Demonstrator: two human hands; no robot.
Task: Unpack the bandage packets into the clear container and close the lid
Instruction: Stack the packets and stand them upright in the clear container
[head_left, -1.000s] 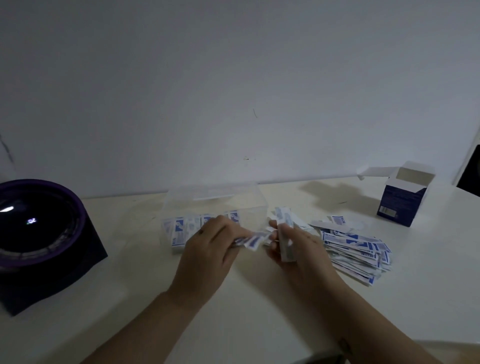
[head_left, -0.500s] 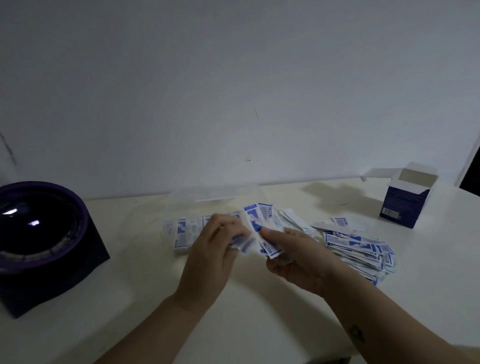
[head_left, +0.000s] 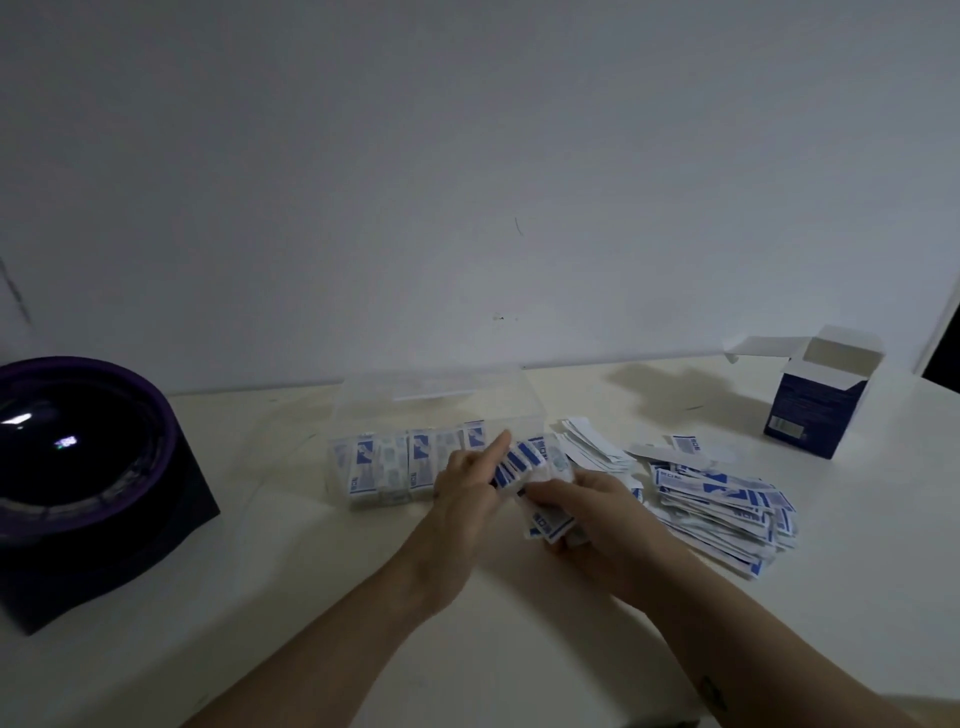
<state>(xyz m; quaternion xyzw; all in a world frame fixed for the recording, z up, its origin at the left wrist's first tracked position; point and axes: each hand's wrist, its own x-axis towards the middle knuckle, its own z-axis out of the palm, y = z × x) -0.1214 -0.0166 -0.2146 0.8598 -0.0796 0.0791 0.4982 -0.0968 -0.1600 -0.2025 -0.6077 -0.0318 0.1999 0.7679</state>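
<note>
A clear container stands open on the table, with a row of blue-and-white bandage packets upright along its front wall. Both hands hold a small bunch of packets just in front of the container's right end. My left hand pinches the bunch from the left, forefinger raised. From below and the right, my right hand grips it. A loose heap of packets lies to the right. The lid cannot be made out.
An opened blue-and-white cardboard box stands at the back right. A dark purple round device on a black base sits at the left. The cream table runs up to a white wall.
The bunch of packets was turned and gathered between both hands. The hands have closed in on it in front of the container's right end.
</note>
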